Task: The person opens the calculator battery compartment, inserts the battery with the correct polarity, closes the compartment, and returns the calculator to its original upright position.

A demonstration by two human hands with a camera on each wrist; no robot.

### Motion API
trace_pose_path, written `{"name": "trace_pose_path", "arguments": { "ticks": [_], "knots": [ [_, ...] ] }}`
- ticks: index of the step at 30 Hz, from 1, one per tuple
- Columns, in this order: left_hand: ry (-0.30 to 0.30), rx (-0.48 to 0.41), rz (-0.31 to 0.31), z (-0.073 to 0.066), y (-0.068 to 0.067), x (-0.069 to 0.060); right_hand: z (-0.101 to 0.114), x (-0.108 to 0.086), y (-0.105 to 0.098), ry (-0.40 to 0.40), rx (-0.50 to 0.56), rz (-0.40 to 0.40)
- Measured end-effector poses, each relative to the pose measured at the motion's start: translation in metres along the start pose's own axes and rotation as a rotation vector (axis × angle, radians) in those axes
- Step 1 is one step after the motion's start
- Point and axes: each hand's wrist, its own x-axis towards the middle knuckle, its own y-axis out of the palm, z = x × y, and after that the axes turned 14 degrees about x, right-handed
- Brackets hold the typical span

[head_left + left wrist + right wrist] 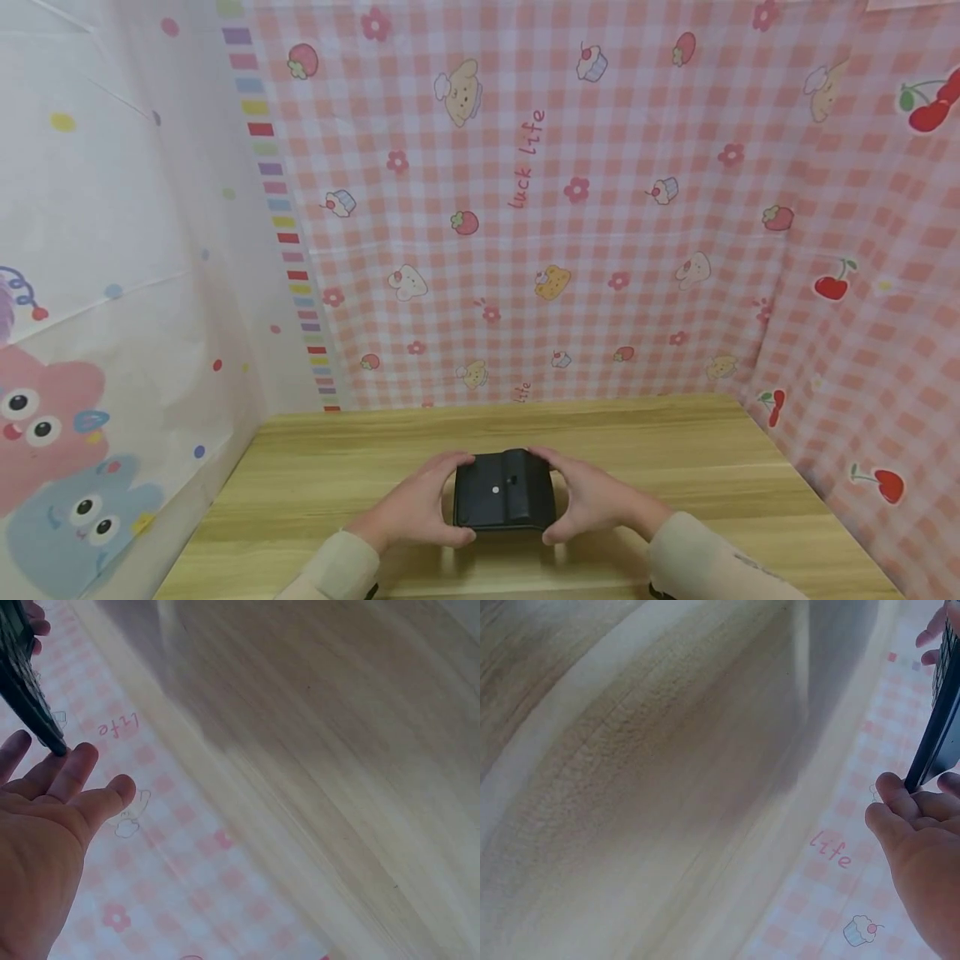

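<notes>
A black calculator (480, 493) is held face down above the table, its plain back with a raised ridge and a small white dot turned up. At its left edge my left hand (418, 507) grips it between thumb and fingers. My right hand (597, 502) holds the opposite edge the same way. From the left wrist, the calculator (24, 682) appears edge-on at the upper left, fingertips against its rim. Rows of keys show on the underside of the calculator (939, 712) in the right wrist view, though most of the key face is hidden.
The light wooden table (360, 450) extends around both hands. Behind it hangs a pink checked cloth (645, 317) with printed fruit and cakes. A white cartoon-printed cloth (150, 333) borders the left side, and a cherry-printed cloth (885, 375) the right.
</notes>
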Motion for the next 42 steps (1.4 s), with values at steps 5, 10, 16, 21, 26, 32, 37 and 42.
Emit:
{"name": "trace_pose_path", "arguments": {
  "ticks": [5,10,16,21,26,32,37,42],
  "knots": [
    [-0.006,0.007,-0.024,-0.001,-0.001,-0.004,0.000,-0.001,-0.002,0.006,0.054,0.011],
    [0.014,0.060,-0.079,0.000,-0.001,-0.006,-0.001,-0.001,-0.003,0.019,0.070,0.009],
    [0.087,0.163,-0.193,-0.002,-0.001,-0.008,-0.004,-0.002,-0.007,0.035,0.133,0.020],
    [0.145,0.264,-0.280,-0.006,-0.002,-0.009,-0.006,-0.003,-0.010,0.035,0.190,0.033],
    [0.213,0.352,-0.380,-0.007,0.000,-0.010,-0.006,-0.004,-0.013,0.023,0.227,0.043],
    [0.329,0.453,-0.539,-0.005,0.003,-0.007,-0.011,-0.005,-0.014,0.021,0.292,0.056],
    [0.458,0.502,-0.701,-0.002,0.006,-0.003,-0.014,-0.004,-0.014,-0.004,0.347,0.064],
    [0.558,0.538,-0.842,-0.002,0.005,0.000,-0.014,-0.004,-0.013,-0.013,0.383,0.065]
  ]
}}
